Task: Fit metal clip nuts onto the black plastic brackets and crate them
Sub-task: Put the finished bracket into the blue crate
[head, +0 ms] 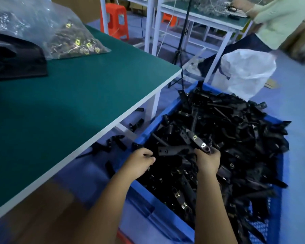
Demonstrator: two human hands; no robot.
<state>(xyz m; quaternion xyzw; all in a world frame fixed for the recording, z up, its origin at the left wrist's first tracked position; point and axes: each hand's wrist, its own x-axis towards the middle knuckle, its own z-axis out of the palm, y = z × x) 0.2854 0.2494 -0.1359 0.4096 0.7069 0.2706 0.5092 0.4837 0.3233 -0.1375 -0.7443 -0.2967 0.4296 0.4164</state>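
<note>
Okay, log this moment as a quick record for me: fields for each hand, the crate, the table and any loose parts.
left hand: left hand fingers curled, at the near left edge of the bracket pile; whether it holds anything is unclear
right hand: right hand grips a black bracket with metal clip nuts fitted
crate: blue crate on the floor, heaped over its rim with black brackets
table: green table carries a clear bag of clip nuts and a black moulded part
loose parts: several stray brackets lie on the floor under the table edge

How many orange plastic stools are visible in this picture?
2. One orange stool stands on the floor behind the green table's far edge; a second stool sits under the white workbench farther back, partly hidden. Others may be hidden.
</note>
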